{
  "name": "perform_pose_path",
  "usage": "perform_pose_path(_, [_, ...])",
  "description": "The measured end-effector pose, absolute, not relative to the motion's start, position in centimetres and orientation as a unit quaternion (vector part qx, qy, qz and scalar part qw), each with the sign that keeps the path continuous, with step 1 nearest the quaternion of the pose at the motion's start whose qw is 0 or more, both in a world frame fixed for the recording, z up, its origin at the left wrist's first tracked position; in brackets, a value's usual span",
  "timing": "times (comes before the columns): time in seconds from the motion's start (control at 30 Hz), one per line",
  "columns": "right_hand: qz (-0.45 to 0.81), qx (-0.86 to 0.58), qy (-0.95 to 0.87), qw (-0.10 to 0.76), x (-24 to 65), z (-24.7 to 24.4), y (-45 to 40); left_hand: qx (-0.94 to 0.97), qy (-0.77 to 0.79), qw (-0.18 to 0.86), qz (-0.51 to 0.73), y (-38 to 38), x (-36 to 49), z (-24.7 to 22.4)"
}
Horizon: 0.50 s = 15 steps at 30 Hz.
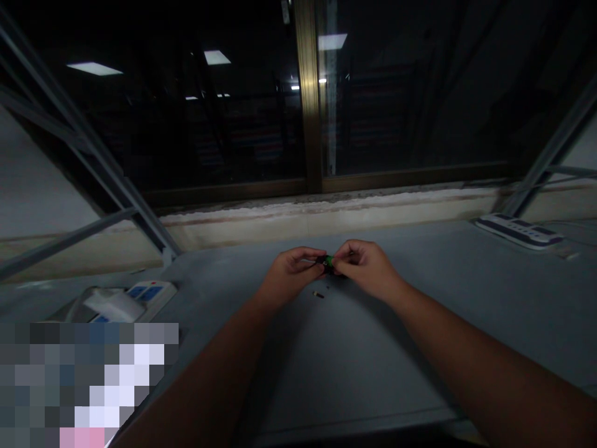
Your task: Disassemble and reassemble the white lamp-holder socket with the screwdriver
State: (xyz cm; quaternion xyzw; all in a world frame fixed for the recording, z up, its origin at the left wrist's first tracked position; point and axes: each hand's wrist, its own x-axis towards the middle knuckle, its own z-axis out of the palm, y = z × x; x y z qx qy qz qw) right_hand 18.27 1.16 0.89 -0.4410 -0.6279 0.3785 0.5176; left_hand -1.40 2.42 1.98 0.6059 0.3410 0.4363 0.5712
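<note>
Status of the left hand (291,274) and the right hand (366,267)?

Together, both pinching one small dark object (329,263) with a green patch, which sits between the fingertips. It's dim and tiny, so I can't say exactly what it is.

Anything just below the hands?

A short dark piece (318,295) with a pale tip lies on the grey desk (354,373), just in front of the left hand, with a tiny speck (327,287) beside it.

Further out?

Well past the right hand, a power strip (517,230) lies on the desk. Well past the left hand, a second power strip (149,292) carries a white plug (114,305). Beyond both hands, a dark window (186,124) runs behind the desk.
</note>
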Motion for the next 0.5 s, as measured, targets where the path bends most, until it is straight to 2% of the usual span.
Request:
perform_pose_path(0.27, [0.338,-0.442,-0.656,0.51,18.24,0.76,1.19,0.642,0.345,0.536,0.427,2.32,-1.33,2.1])
perform_pose_path(0.5, [0.348,-0.388,-0.675,0.522,18.0,0.61,1.07,0.611,0.306,0.571,0.455,2.49,-1.26,1.9])
